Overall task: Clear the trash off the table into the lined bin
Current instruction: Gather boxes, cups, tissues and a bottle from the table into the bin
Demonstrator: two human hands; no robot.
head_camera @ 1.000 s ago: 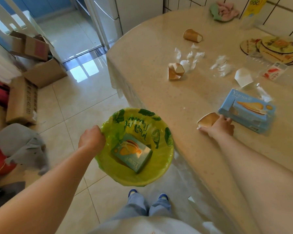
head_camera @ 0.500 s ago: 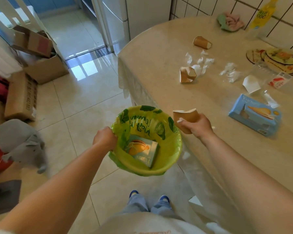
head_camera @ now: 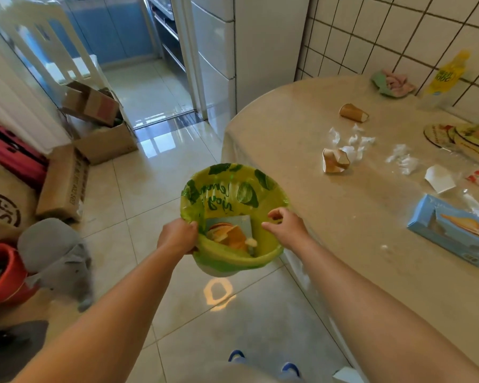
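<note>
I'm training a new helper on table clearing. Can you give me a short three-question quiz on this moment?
1. True or false: the left hand grips the rim of the round bin with the green printed liner.
2. Which is the open right hand over? A) the bin mouth B) the light blue cardboard box on the table C) the floor
3. Fill in: two brown paper cups remain on the beige table, the crushed one and the one lying on its ____.

Key: 1 true; 2 A; 3 side.
</note>
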